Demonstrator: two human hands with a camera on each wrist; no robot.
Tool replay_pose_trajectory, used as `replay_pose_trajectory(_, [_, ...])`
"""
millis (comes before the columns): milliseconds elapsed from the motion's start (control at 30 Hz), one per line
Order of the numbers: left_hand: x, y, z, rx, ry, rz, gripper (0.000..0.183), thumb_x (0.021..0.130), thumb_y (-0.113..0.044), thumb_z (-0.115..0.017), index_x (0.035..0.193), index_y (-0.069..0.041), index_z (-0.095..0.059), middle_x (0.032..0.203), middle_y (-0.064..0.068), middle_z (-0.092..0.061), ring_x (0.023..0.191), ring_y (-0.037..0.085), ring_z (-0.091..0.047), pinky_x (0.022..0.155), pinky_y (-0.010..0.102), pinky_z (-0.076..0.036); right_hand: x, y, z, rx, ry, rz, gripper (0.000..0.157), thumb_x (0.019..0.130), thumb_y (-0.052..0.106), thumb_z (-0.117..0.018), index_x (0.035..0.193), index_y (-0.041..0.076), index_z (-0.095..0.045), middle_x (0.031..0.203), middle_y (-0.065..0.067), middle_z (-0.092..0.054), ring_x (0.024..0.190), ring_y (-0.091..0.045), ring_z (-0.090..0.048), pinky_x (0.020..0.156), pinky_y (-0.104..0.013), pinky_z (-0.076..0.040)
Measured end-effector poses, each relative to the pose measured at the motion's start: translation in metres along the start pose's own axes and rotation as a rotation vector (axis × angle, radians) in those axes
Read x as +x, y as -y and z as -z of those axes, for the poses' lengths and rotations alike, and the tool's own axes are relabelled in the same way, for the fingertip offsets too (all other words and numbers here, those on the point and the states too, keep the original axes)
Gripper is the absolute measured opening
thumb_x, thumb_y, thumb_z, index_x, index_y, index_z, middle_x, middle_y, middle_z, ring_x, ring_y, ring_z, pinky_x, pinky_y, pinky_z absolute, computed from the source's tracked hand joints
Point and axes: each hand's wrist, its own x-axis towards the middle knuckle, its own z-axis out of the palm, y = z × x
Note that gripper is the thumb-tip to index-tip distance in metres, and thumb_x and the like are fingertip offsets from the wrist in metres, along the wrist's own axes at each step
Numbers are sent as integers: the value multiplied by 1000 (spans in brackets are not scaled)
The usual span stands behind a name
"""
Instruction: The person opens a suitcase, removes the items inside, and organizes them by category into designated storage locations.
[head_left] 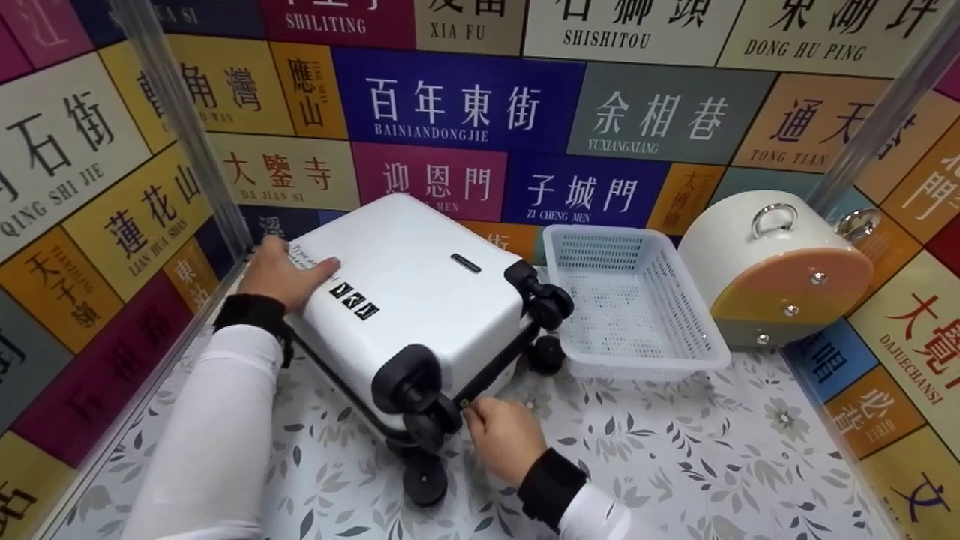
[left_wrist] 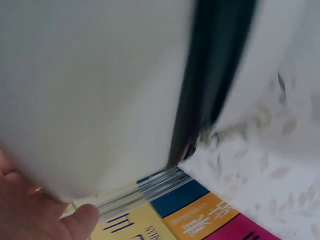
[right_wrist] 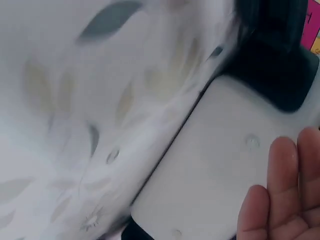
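A small white suitcase lies on its side, its black wheels turned toward me and to the right. My left hand grips its far left edge, thumb lying on the upper face beside the printed lettering. In the left wrist view, this hand is at the rounded corner. My right hand is at the dark seam between the wheels, thumb and forefinger pinching a small zipper pull. The right wrist view shows the other fingers extended along the white wheel end of the case.
A white plastic basket stands right of the suitcase. Beyond it is a rounded white case with an orange, yellow and grey front. Sign-printed panels enclose the leaf-patterned tabletop.
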Motion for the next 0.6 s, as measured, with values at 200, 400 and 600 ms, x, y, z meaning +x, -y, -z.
replay_pose_trajectory(200, [1, 7, 7, 152, 49, -15, 113, 90, -84, -51, 167, -6, -23, 169, 33, -22, 150, 58, -31, 119, 72, -31, 7, 4, -4, -35, -71, -2, 23, 101, 15, -66, 79, 14, -71, 63, 6, -62, 55, -5, -50, 53, -25, -43])
replay_pose_trajectory(400, [-3, 24, 8, 123, 9, -72, 95, 99, -69, -49, 164, -3, -31, 169, 29, -29, 155, 51, -28, 125, 66, -26, 11, 5, -4, -5, -43, -17, 22, 101, 16, -65, 80, 15, -71, 63, 8, -62, 53, -5, -51, 52, -26, -44])
replay_pose_trajectory(600, [-10, 39, 12, 98, -66, -108, 78, 103, -57, -47, 161, -6, -41, 167, 26, -36, 154, 49, -33, 125, 64, -27, 15, 6, -4, 14, -30, -30, 21, 101, 15, -64, 81, 15, -71, 64, 7, -62, 54, -5, -52, 53, -25, -45])
